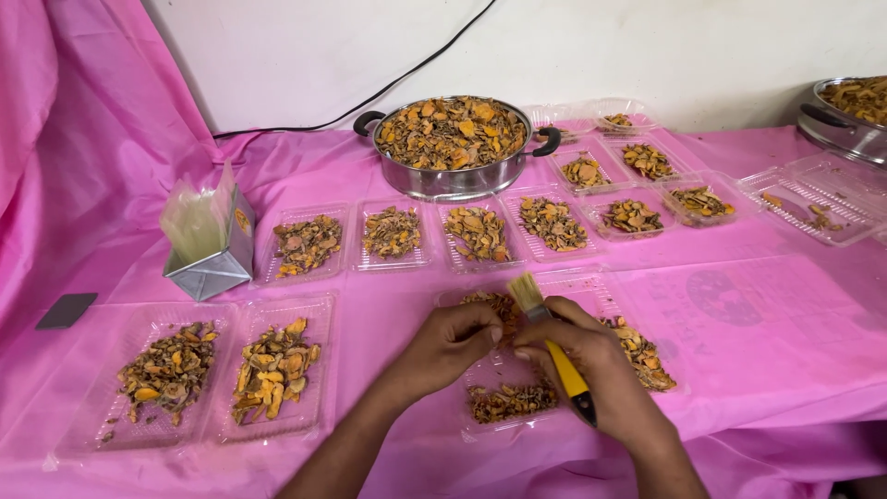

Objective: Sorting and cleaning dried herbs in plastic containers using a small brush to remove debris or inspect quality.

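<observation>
Pink cloth (pixel 739 370) covers the whole table, and both hands meet over a clear tray (pixel 591 288) of dried orange slices (pixel 513 401) near the front edge. Right hand (pixel 591 365) is closed around a yellow-handled brush (pixel 551 334), bristles up. Left hand (pixel 450 344) pinches slices at the tray's left end, fingertips drawn together. Filled trays (pixel 393 233) line up behind, before a steel pot (pixel 455 180) heaped with the same slices.
</observation>
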